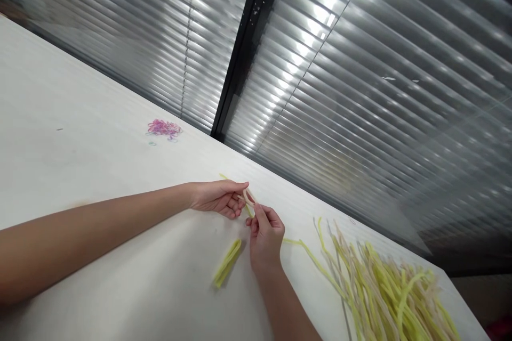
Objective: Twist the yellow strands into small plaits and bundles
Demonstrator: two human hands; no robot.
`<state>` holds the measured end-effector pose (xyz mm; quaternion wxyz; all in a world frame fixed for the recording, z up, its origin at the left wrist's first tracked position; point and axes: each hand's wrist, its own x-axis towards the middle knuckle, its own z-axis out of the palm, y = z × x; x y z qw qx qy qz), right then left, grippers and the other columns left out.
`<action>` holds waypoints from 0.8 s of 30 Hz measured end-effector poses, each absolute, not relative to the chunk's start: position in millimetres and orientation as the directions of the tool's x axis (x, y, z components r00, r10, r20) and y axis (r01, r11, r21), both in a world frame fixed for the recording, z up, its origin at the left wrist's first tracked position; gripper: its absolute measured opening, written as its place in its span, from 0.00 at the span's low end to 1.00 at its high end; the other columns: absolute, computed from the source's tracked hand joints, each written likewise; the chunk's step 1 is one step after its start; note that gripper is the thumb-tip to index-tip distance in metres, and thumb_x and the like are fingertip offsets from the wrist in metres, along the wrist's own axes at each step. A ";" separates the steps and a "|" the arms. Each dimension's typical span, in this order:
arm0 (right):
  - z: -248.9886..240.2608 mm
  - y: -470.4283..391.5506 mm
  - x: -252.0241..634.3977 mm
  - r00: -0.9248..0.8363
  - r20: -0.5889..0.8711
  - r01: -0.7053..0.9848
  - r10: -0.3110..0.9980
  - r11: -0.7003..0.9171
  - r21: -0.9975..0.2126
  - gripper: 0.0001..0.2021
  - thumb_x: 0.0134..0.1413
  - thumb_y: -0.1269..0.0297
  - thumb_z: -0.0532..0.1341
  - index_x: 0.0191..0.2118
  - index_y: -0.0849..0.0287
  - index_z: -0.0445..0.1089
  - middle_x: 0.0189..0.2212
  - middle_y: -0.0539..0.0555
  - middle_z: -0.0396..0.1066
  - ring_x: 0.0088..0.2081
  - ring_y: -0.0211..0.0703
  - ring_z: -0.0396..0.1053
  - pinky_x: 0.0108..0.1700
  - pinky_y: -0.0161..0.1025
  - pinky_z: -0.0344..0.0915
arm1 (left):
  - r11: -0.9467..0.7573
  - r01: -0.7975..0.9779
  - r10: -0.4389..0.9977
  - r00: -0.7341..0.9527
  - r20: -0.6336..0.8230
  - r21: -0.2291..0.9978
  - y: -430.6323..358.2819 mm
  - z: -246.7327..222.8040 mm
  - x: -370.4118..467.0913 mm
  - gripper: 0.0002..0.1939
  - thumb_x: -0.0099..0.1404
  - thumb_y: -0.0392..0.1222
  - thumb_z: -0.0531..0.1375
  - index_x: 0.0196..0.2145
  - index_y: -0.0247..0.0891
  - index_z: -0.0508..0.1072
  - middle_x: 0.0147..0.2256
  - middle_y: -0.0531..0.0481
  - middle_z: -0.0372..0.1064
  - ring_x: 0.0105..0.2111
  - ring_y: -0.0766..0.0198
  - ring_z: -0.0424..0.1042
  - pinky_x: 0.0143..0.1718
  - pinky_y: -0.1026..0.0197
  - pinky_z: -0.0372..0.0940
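At the near right, a loose heap of yellow and beige strands (384, 298) lies on the white surface (100, 165), spreading toward its right edge and reaching up near the far right corner. To the left of the heap, a folded yellow bundle (227, 265) rests alone, well in from the far edge. Just beyond it, both hands meet over the surface around a beige loop (246, 197). The right grip (267, 235) is narrow, thumb and forefinger pinching the loop's nearer end; the left grip (218, 197) holds its farther end under the thumb, the other fingers loosely curled. A thin yellow strand (316, 262) runs from the heap to behind the right wrist; whether it joins the yellow piece showing between the hands cannot be told. Farther off, close to the far edge, sits a small pile of pink and purple rings (164, 128). Past that edge stand slatted blinds (340, 117) and a black post (240, 48).
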<state>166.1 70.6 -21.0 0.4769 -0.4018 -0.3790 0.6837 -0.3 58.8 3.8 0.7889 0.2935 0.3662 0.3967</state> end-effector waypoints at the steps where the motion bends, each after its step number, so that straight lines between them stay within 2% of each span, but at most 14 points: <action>1: -20.8 70.5 166.3 -0.222 -0.193 -0.347 0.956 -0.262 -0.901 0.11 0.39 0.60 0.68 0.27 0.62 0.71 0.13 0.42 0.56 0.17 0.27 0.52 0.25 0.33 0.60 | 0.513 -0.406 0.841 0.414 -0.349 0.756 58.8 3.9 -0.1 0.22 0.58 0.58 0.59 0.35 0.33 0.73 0.27 0.49 0.67 0.28 0.65 0.68 0.33 0.62 0.63; 7: -20.6 69.8 166.6 -0.225 -0.174 -0.304 0.959 -0.238 -0.922 0.11 0.40 0.59 0.68 0.27 0.62 0.70 0.15 0.43 0.59 0.17 0.28 0.53 0.24 0.33 0.58 | 0.499 -0.379 0.846 0.409 -0.343 0.779 58.6 4.8 0.6 0.16 0.57 0.50 0.62 0.34 0.32 0.74 0.26 0.50 0.67 0.28 0.66 0.69 0.32 0.64 0.63; 11: -21.2 69.1 166.5 -0.223 -0.155 -0.279 0.962 -0.216 -0.936 0.12 0.41 0.58 0.67 0.28 0.62 0.70 0.16 0.44 0.60 0.17 0.28 0.54 0.23 0.33 0.58 | 0.498 -0.363 0.845 0.405 -0.348 0.788 58.9 4.3 0.5 0.16 0.56 0.50 0.63 0.33 0.32 0.74 0.25 0.49 0.68 0.27 0.66 0.69 0.32 0.63 0.63; 16: -22.2 69.3 167.1 -0.236 -0.177 -0.310 0.955 -0.247 -0.918 0.11 0.40 0.62 0.67 0.30 0.62 0.71 0.18 0.44 0.63 0.18 0.28 0.55 0.24 0.32 0.58 | 0.496 -0.356 0.850 0.387 -0.358 0.792 60.0 2.1 0.2 0.20 0.58 0.53 0.60 0.36 0.32 0.75 0.26 0.46 0.71 0.27 0.65 0.70 0.32 0.63 0.65; 20: -22.4 70.0 167.0 -0.234 -0.198 -0.326 0.952 -0.269 -0.906 0.10 0.40 0.63 0.67 0.30 0.62 0.71 0.17 0.43 0.61 0.17 0.27 0.54 0.24 0.32 0.58 | 0.496 -0.359 0.852 0.377 -0.363 0.791 60.1 1.8 0.8 0.17 0.57 0.50 0.62 0.37 0.33 0.75 0.24 0.48 0.70 0.27 0.66 0.70 0.32 0.63 0.65; 24: -21.4 70.1 166.6 -0.236 -0.196 -0.353 0.952 -0.272 -0.895 0.12 0.42 0.60 0.67 0.31 0.62 0.71 0.15 0.41 0.56 0.18 0.28 0.53 0.25 0.33 0.58 | 0.484 -0.355 0.855 0.387 -0.346 0.800 59.4 1.9 1.2 0.15 0.56 0.48 0.63 0.36 0.33 0.75 0.24 0.49 0.69 0.27 0.67 0.70 0.32 0.64 0.65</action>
